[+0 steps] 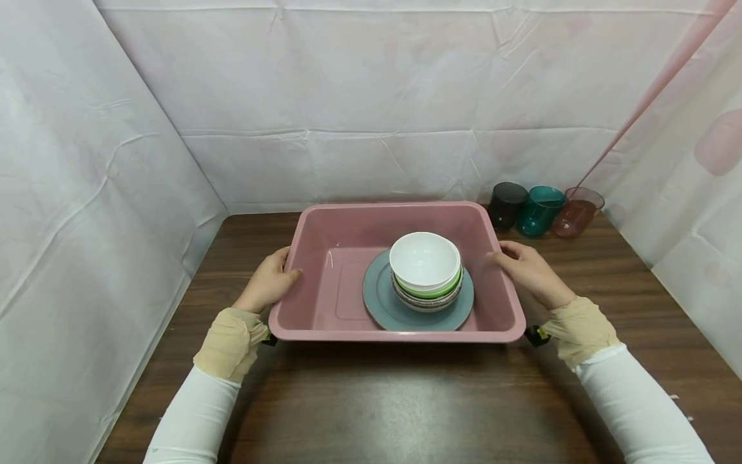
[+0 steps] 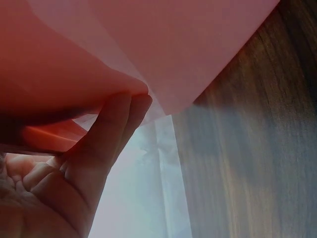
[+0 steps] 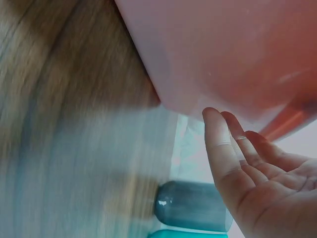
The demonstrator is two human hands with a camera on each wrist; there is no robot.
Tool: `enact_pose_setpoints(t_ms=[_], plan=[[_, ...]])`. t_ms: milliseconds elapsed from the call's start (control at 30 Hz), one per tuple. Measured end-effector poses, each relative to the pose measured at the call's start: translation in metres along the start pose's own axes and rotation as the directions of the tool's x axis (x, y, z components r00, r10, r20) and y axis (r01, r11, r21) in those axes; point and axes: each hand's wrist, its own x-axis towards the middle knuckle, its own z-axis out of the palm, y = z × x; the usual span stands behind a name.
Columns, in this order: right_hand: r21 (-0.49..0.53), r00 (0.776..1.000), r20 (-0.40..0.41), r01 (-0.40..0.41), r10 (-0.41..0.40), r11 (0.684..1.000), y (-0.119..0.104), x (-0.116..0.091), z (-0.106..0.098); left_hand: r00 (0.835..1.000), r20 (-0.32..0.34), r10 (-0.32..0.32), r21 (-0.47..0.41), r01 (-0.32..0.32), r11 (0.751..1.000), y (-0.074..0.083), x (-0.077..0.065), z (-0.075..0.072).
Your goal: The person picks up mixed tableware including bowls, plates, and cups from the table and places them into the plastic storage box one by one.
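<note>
A pink plastic basin stands on the wooden table. My left hand grips its left rim, thumb over the inside and fingers against the outer wall; the left wrist view shows these fingers under the rim. On the right rim, my right hand holds on with its thumb inside; its fingers reach along the outer wall in the right wrist view. Inside the basin, right of its middle, a blue-grey plate carries stacked bowls: a white bowl on top, a green bowl and a patterned bowl below.
Behind my right hand, near the back wall, stand a black cup, a teal cup and a reddish cup. White sheeting closes off the back and sides of the wooden table.
</note>
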Motion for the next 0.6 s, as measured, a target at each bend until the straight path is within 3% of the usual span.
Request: enact_pose_setpoints(t_ms=[133, 300, 500, 600], plan=[[0.069, 0.998, -0.035, 0.062, -0.060, 0.996, 0.006, 0.000, -0.010, 1.000, -0.008, 0.001, 0.007, -0.001, 1.000, 0.000, 0.000, 0.000], [0.117, 0.972, -0.196, 0.157, -0.132, 0.981, 0.020, 0.001, -0.031, 1.000, -0.012, -0.010, 0.006, 0.010, 1.000, 0.001, 0.000, 0.001], [0.081, 0.921, -0.388, 0.071, -0.034, 0.994, 0.037, 0.002, -0.066, 1.000, -0.011, -0.022, 0.013, 0.022, 1.000, 0.003, -0.001, 0.001], [0.046, 0.904, -0.427, 0.013, 0.008, 0.999, 0.044, 0.005, -0.084, 1.000, -0.005, -0.026, 0.020, 0.027, 0.999, 0.004, -0.001, 0.000]])
